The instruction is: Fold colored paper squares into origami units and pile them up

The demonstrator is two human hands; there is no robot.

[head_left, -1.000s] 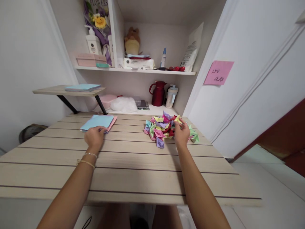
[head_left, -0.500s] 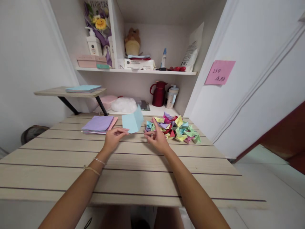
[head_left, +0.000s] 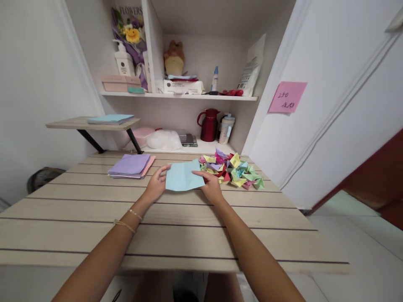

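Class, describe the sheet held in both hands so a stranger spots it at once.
On the slatted wooden table, the left hand and right hand hold a light blue sheet. It is the only single sheet, between the purple-topped stack and the pile of folded pieces.

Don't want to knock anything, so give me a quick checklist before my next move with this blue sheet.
1. Both hands on the light blue paper sheet: ok, left hand at its left edge, right hand at its right.
2. Sheet flat on the table: cannot tell.
3. Bare table nearer you than the sheet: ok.
4. Pile of folded paper pieces apart from the sheet: not ok, it crowds the right corner.
5. Purple-topped paper stack apart from left hand: ok.
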